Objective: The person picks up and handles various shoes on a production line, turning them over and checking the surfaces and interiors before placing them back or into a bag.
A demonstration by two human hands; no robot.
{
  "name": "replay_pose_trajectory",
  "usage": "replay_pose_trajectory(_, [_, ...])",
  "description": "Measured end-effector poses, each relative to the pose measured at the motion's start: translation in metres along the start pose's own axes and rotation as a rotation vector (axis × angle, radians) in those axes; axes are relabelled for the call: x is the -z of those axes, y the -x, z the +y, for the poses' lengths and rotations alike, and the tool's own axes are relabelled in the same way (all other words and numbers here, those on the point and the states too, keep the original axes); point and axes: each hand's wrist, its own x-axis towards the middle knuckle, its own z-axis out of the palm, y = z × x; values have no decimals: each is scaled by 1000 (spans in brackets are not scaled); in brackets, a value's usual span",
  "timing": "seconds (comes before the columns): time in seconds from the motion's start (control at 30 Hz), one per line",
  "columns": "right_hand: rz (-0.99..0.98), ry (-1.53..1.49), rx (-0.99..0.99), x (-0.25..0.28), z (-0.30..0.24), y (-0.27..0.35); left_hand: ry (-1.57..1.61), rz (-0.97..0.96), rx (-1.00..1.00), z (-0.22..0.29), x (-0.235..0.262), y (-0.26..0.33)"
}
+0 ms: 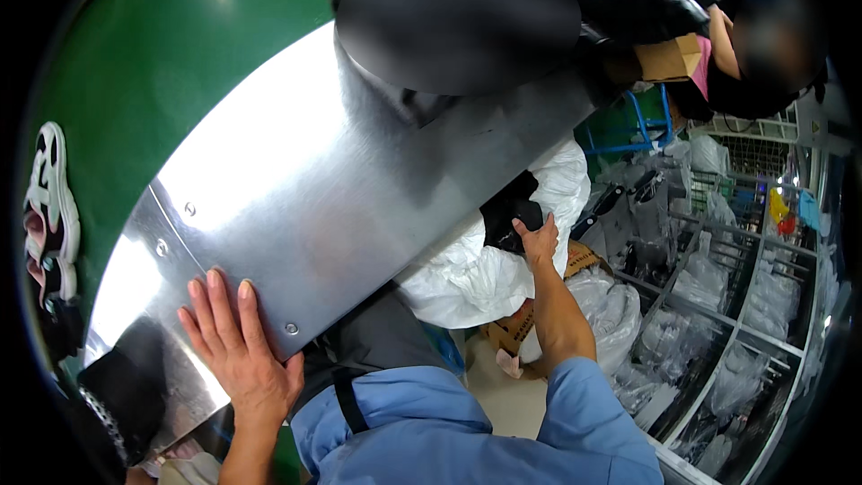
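My left hand (238,355) lies flat on the shiny metal table (296,216), fingers stretched out and holding nothing. To the right, below the table's edge, my right hand (539,241) reaches into a white plastic bag (480,283). Its thumb and fingers close on a small black piece (528,214) whose kind I cannot make out. More black material (503,224) lies around it inside the bag; the fingertips are partly hidden. Beneath the bag, a brown cardboard box (514,328) shows in part.
A black thing with a studded edge (126,386) sits at the table's left end. A large blurred dark shape (458,22) covers the far end. Grey racks (736,332) with plastic-wrapped items stand right. A person (723,45) is at upper right. Sandals (52,216) lie on the green floor.
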Motion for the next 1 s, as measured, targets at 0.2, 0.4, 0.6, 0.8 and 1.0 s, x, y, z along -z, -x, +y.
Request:
replay_pose_trajectory(0.2, [-120, -137, -50, -32, 15, -23, -62, 35, 19, 1, 0, 7])
replay_pose_trajectory(0.4, [-145, -693, 7, 11, 40, -12, -69, 63, 45, 12, -4, 10])
replay_pose_trajectory(0.6, [-451, -1537, 393, 118, -6, 76, 298, 379, -94, 30, -12, 50])
replay_pose_trajectory(0.8, [-777, -1815, 471, 139, -140, 245, 806, 306, -96, 120, -18, 106])
replay_pose_trajectory(1.0, [-1192, -1857, 565, 143, -254, 361, 771, 798, 71, 77, 6, 106])
